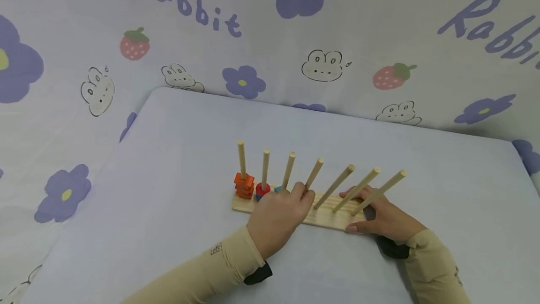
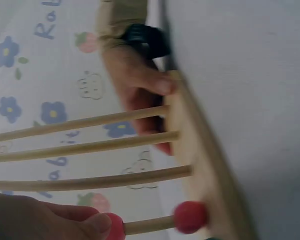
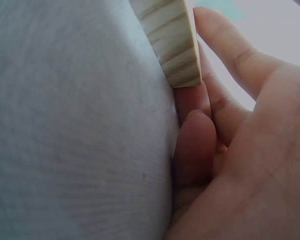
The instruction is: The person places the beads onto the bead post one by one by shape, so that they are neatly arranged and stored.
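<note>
A long wooden peg board [image 1: 325, 219] with several upright pegs lies on the table. My left hand [image 1: 278, 217] is at the fourth peg from the left, pinching a red bead [image 2: 116, 227] partway up it. Lower on that peg, a second red bead [image 2: 190, 217] sits at the board. My right hand [image 1: 386, 219] grips the board's right end, thumb in front and other fingers behind. The right wrist view shows the board's end [image 3: 182, 60] against those fingers. The left hand partly hides the pieces around the middle pegs in the head view.
Orange pieces [image 1: 243, 186] are stacked on the leftmost peg. Red and blue pieces [image 1: 263, 189] sit on the second, and a blue piece [image 1: 277, 189] shows by the third. The white table [image 1: 168, 154] meets a patterned cloth [image 1: 270, 36] behind.
</note>
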The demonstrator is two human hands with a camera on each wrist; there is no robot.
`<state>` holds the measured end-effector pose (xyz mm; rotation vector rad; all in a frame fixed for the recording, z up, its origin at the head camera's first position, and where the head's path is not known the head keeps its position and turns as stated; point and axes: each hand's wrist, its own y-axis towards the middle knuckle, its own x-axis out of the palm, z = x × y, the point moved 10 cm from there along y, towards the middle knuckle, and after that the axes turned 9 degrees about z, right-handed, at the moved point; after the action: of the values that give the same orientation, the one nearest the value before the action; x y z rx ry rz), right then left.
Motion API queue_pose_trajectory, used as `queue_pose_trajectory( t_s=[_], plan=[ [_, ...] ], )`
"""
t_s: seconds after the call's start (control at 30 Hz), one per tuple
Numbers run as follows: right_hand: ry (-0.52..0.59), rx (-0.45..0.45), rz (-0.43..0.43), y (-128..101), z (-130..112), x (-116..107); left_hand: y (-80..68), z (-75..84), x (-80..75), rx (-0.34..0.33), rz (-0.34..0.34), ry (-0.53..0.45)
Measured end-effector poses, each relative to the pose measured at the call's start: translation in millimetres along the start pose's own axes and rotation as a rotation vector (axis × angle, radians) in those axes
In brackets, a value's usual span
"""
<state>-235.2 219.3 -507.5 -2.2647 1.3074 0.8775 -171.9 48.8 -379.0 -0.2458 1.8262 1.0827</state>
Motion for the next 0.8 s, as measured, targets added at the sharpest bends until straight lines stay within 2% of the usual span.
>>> queue_pose_trajectory(
  t_s=[0.1, 0.3, 0.43, 0.53, 0.63, 0.73, 0.8],
  plan=[
    [0.009, 0.007, 0.0, -1.9, 1.0, 0.4, -9.7, 4.2, 16.8, 0.01, -0.054, 0.024],
    [0.021, 0.01, -0.004, -3.0, -0.1, 3.8, -22.6, 6.0, 34.1, -0.005, -0.14, 0.025],
    [0.016, 0.005, 0.002, -3.6, 1.1, 3.0, -31.0, 8.8, 35.9, -0.01, -0.195, -0.003],
    [0.009, 0.0, 0.009, -3.6, 3.2, 3.0, -39.1, 9.4, 26.4, -0.044, -0.187, -0.08],
    [0.015, 0.005, 0.013, -5.7, 5.3, 6.3, -47.1, 6.3, 4.2, -0.105, -0.083, -0.197],
    [0.015, 0.027, 0.008, -10.4, 6.7, 10.8, -54.9, -6.1, -29.6, -0.161, 0.142, -0.305],
    [-0.002, 0.036, 0.013, -13.8, 5.3, 10.9, -62.3, -25.6, -50.1, -0.223, 0.304, -0.352]
  ],
)
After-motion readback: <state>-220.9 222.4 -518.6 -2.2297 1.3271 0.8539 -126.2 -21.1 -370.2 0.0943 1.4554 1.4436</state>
